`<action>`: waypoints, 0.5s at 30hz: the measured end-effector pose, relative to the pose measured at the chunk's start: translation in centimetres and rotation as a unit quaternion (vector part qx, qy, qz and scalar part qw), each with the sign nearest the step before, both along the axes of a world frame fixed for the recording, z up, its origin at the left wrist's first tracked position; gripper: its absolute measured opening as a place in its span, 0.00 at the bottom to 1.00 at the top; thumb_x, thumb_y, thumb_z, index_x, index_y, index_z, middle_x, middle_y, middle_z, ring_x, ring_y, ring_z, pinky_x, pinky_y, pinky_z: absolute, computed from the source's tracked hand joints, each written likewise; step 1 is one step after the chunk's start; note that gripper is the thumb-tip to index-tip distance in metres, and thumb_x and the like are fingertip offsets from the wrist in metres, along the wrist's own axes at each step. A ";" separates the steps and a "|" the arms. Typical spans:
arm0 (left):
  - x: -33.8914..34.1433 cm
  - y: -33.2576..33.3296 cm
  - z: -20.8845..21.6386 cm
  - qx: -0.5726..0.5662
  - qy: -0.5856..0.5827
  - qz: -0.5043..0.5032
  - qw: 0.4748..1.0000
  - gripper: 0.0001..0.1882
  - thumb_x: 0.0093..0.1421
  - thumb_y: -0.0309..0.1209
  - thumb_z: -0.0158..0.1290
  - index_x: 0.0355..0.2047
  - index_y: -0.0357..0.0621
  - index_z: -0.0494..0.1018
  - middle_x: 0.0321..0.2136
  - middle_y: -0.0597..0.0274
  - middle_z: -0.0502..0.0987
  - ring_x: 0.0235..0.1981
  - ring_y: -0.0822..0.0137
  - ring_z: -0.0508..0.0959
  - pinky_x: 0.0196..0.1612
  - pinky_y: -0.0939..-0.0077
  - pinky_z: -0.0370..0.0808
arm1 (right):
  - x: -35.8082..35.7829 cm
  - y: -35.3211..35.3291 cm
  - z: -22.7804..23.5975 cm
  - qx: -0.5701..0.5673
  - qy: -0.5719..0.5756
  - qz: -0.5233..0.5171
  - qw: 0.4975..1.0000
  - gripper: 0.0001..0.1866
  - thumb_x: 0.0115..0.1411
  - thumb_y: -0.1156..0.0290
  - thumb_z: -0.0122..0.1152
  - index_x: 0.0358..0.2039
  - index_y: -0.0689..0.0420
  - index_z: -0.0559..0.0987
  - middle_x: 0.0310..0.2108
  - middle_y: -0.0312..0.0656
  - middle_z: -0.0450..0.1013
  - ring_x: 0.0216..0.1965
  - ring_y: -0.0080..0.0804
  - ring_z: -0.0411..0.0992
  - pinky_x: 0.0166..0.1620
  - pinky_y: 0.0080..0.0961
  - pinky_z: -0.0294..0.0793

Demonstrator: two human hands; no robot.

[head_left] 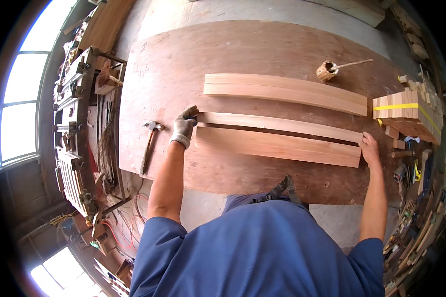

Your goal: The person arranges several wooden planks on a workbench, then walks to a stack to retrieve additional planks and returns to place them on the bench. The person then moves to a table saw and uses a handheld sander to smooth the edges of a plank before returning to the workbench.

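Two long reddish wooden boards lie side by side on a plywood worktop [243, 49]. The far board [277, 124] is narrower; the near board [277, 147] is wider. My left hand [184, 126], in a grey work glove, grips the left end of the far board. My right hand [369, 148], bare, presses against the right ends of both boards. Farther back lies a pair of paler boards [282, 91].
A hammer [149, 143] lies left of my gloved hand. A small woven basket with a stick [328, 70] sits at the back right. A bundle of short wood pieces bound with yellow strap [406, 111] stands at right. Clamps and tools crowd the left; scrap wood lies at right.
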State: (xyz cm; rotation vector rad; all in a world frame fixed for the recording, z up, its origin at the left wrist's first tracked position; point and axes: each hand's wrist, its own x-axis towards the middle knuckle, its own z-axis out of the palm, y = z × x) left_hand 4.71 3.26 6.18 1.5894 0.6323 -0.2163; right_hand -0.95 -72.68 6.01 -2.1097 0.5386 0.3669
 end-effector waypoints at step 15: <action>-3.4 -0.2 1.5 -0.043 0.048 0.012 0.998 0.32 0.54 0.14 0.44 0.62 0.34 0.71 0.54 0.54 0.79 0.53 0.66 0.78 0.55 0.78 0.73 | -1.1 3.6 3.1 -0.130 0.090 -0.040 0.987 0.24 0.70 0.53 0.54 0.48 0.65 0.80 0.44 0.52 0.79 0.46 0.36 0.75 0.50 0.34 0.71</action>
